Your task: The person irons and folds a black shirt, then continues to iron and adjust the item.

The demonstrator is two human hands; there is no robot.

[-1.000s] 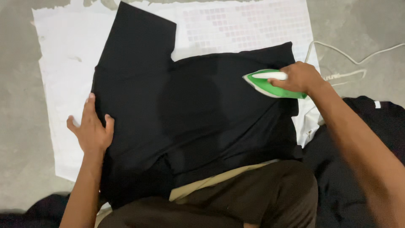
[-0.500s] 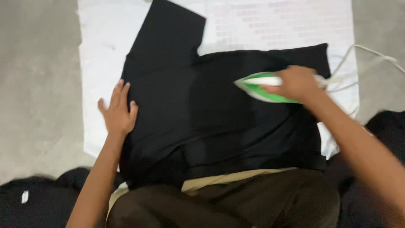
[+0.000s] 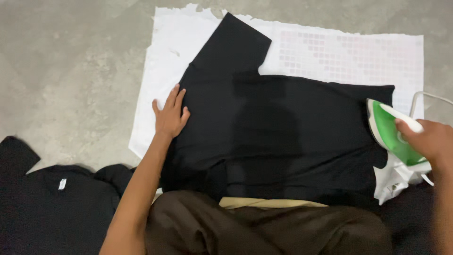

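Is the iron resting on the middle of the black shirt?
No, the iron sits at the black shirt's right edge, held by the right hand.

We had one view only, from a camera on the head, looking steeply down over our own lap at the floor [image 3: 71,61] in front. It sat close: our forearms ran in from the bottom edge, the left hand [image 3: 170,115] lay left of centre and the right hand [image 3: 427,141] was cut by the right edge. The sheet [image 3: 160,61] on the floor filled the upper middle, its far edge near the top of the frame.
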